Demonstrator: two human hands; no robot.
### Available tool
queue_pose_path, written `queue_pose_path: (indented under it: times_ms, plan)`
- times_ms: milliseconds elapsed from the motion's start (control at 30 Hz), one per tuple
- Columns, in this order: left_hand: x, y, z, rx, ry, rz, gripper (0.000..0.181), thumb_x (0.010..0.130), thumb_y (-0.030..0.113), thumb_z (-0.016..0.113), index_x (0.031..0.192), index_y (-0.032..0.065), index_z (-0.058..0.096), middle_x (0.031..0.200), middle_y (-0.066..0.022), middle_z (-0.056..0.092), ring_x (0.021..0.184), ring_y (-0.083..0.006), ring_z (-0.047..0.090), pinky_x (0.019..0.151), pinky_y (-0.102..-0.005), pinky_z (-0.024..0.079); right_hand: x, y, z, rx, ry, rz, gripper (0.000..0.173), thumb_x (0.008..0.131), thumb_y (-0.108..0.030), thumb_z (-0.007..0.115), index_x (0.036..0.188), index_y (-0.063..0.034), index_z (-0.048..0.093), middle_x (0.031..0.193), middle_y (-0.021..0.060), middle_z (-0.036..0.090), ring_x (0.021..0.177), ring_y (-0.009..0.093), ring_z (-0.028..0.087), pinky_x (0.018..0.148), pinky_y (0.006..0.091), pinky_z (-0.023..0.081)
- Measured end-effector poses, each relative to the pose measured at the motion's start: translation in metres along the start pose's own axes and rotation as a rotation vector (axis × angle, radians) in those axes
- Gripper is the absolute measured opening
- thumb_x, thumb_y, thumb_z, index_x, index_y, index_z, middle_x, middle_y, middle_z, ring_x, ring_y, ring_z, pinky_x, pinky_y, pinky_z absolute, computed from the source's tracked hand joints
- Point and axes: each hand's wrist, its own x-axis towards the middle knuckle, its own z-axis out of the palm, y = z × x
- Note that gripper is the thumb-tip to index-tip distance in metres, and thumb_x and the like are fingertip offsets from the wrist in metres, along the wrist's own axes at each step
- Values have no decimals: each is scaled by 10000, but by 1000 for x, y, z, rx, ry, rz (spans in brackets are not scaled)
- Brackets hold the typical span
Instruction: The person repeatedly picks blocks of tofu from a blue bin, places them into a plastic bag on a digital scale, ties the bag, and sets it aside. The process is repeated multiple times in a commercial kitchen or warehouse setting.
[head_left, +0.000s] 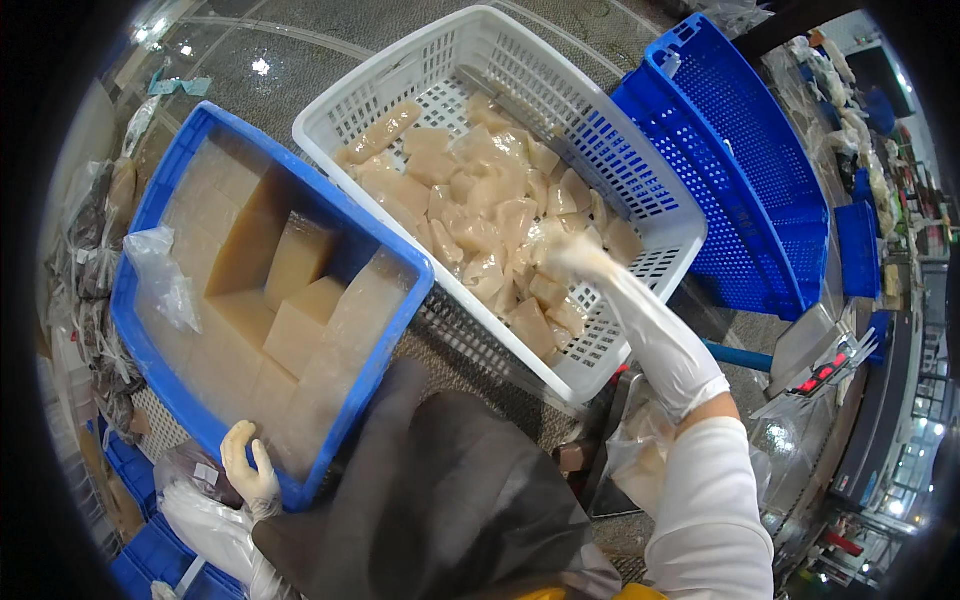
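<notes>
My right hand (576, 256), in a white glove, reaches into a white perforated plastic basket (495, 334). It touches slippery, pale beige jelly-like pieces (480, 187) heaped there; its fingers are blurred, so a grip cannot be made out. A long metal blade (517, 112) leans along the basket's far inner side. My left hand (247, 461), gloved too, is at the near rim of a blue tub (375, 390), fingers apart and holding nothing. In the tub, large pale beige blocks (304, 322) stand around a dug-out hollow. A crumpled clear plastic bag (161, 274) lies over its left side.
Nested blue perforated baskets (720, 187) stand beyond the white basket at the right. A scale (810, 352) is at the right. By my right forearm a clear bag with pale contents (641, 457) lies on a metal tray. Bagged goods (97, 255) line the far left.
</notes>
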Motion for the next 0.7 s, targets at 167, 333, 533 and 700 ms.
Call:
queue_pose_path:
  times_ms: [167,333,533,700]
  plan:
    - [1,7,4,-24,16,-10,206,781,8,546,976,6,612,1031,-145,612,997,-306,554,912,-387,412,-46,21,63,-386,124,228,778,615,-420,738,1175,72,513,1041,207,628,979,309,606,823,359,508]
    - [1,5,1,-25,27,4,188,779,8,541,955,2,608,1013,-149,612,970,-313,558,886,-389,421,-56,-2,92,425,-145,286,511,776,-324,695,1141,0,546,974,142,625,785,216,623,484,330,523]
    - [0,5,0,-22,25,1,186,782,29,529,948,3,609,998,-149,614,954,-308,560,877,-386,425,-18,-35,44,923,15,-110,373,860,-225,619,1192,-78,537,971,66,630,809,162,595,714,340,508]
    - [1,-1,-3,-36,26,42,175,767,16,526,924,-3,602,976,-154,609,934,-317,562,860,-393,432,30,56,-30,-239,737,119,382,762,-213,557,1088,-29,632,1074,194,635,874,353,635,793,364,486]
